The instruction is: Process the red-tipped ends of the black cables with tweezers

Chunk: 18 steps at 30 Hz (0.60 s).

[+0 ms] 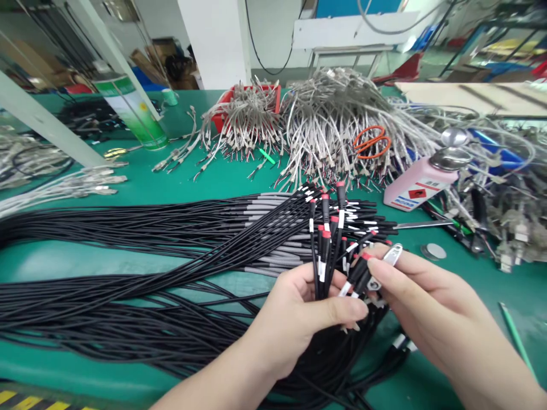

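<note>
My left hand (299, 310) is closed around a bunch of black cables (325, 256) with red-tipped ends and white labels, which stand up between thumb and fingers. My right hand (421, 299) pinches a small silver metal tool (392, 255), which looks like a nail clipper. Its thumb and fingers meet at a red-tipped cable end (366, 257) beside the left thumb. The fingers partly hide the tool and its contact with the cable. Below both hands, more black cables (342, 359) hang in a loose curve.
Long black cables (128, 222) with grey ribbed sleeves lie across the green table (166, 185). Behind are heaped grey cables (342, 108), a red bin (221, 108) and orange-handled scissors (371, 142). A pink bottle (416, 185) and round metal disc (433, 251) are at right.
</note>
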Motion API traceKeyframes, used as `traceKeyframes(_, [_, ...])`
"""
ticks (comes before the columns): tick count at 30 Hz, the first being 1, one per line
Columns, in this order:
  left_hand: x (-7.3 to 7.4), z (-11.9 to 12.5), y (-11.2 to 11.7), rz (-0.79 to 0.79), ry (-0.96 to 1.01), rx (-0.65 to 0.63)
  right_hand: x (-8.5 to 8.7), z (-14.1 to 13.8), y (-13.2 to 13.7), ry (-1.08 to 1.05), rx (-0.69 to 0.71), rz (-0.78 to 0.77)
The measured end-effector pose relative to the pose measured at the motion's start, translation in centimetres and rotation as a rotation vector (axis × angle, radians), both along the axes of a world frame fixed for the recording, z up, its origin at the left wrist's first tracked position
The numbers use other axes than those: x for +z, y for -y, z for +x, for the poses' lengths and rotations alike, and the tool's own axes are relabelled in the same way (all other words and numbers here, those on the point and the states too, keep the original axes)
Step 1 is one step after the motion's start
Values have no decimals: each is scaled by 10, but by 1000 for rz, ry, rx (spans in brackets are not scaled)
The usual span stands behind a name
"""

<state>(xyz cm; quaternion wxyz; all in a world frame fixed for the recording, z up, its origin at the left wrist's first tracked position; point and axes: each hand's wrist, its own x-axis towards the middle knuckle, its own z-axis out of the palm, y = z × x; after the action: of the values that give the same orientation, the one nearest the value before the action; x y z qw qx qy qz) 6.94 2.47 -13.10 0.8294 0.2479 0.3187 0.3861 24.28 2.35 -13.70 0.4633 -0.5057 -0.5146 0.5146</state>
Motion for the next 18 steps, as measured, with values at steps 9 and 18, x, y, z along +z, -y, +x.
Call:
traceKeyframes(9, [2, 0, -4, 23, -101, 64, 2, 0, 1, -138, -13, -108])
traceKeyframes(18, [2, 0, -2, 8, -129, -68, 5, -7, 0, -126, -66, -70])
